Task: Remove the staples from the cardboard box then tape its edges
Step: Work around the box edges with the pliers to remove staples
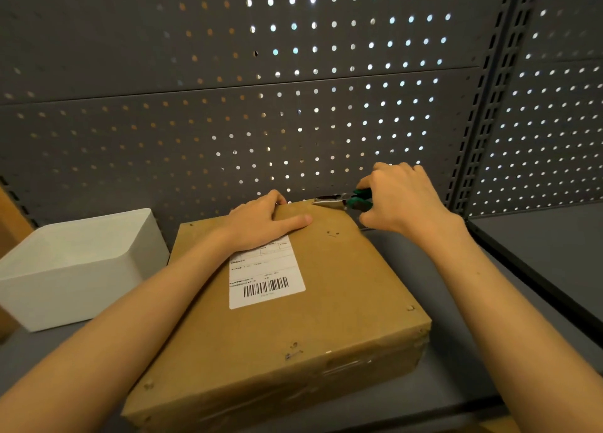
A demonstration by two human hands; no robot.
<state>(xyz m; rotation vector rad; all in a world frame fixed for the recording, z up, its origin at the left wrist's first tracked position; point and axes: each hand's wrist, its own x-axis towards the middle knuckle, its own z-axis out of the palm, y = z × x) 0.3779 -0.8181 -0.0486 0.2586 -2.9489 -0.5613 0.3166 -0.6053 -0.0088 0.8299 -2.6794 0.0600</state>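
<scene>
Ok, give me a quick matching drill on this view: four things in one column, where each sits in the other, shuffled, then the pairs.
Things:
1. left hand
2. pliers
3. white bin
4. shipping label

Places:
A. stuck on top of the cardboard box
B. on the shelf, left of the box
C. flat on the box's far edge
D. gripped by the right hand, tips at the box's far edge

Pairs: 1-C, 2-D, 3-B, 4-A
</scene>
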